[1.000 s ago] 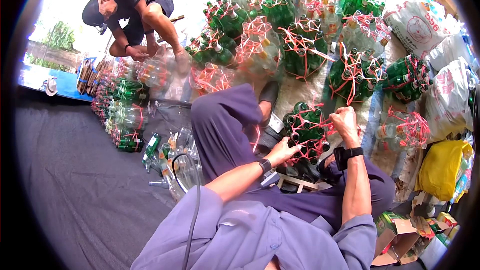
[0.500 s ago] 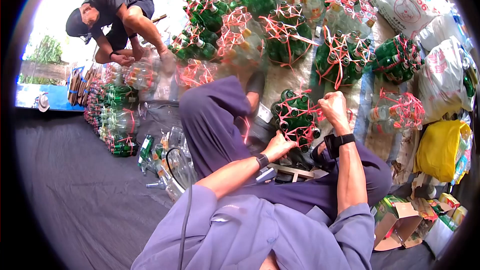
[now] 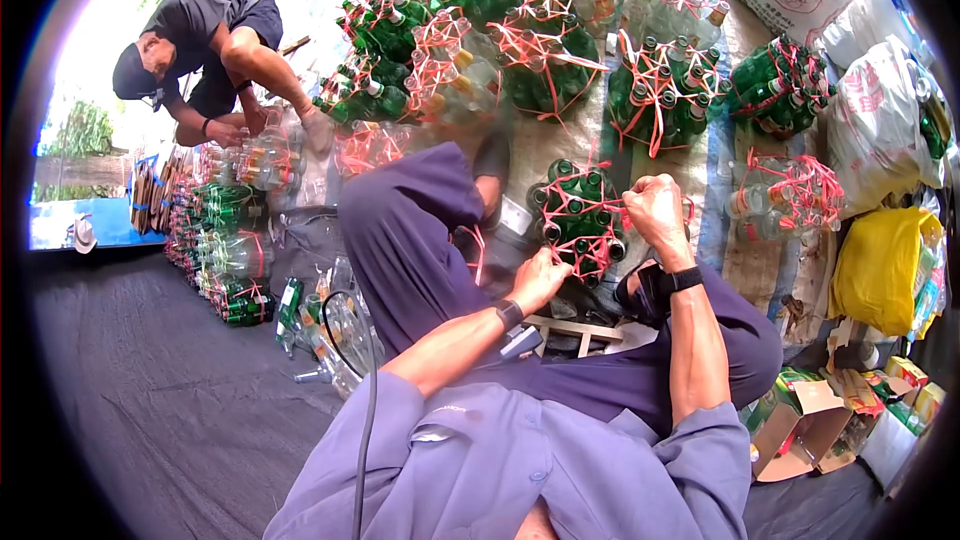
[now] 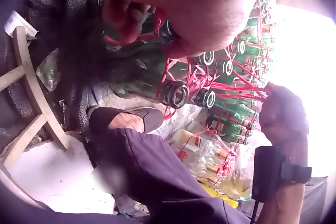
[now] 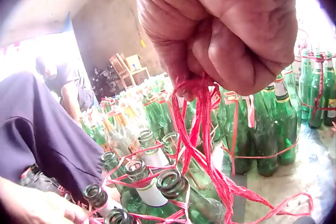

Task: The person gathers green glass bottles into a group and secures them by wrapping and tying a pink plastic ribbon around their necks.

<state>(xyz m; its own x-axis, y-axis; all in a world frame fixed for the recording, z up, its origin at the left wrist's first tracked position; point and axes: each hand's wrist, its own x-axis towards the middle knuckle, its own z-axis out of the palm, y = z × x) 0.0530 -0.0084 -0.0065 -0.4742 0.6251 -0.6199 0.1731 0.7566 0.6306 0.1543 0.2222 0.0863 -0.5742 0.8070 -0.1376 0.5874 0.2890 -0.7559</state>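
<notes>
Between the knees stands a bundle of green bottles (image 3: 575, 210), its necks laced with red twine (image 5: 197, 145). My right hand (image 3: 655, 212) is in a fist just right of the bundle; in the right wrist view the hand (image 5: 226, 29) grips several strands of the twine, which run down to the necks. My left hand (image 3: 540, 280) is at the bundle's near left edge. Seen in the left wrist view, the left hand (image 4: 194, 8) has its fingers curled at a bottle neck with twine beside it; the exact grip is partly hidden.
More tied bottle bundles (image 3: 665, 95) stand ahead. A crouching person (image 3: 205, 40) handles bottles at the far left. Loose bottles (image 3: 340, 325) lie left of the knee. A yellow bag (image 3: 885, 270), white bags (image 3: 880, 140) and an opened carton (image 3: 800, 430) are on the right.
The head view has shifted, so the scene sits further left and higher. My right hand keeps its fist on the twine, and my left hand stays by the bundle's near edge.
</notes>
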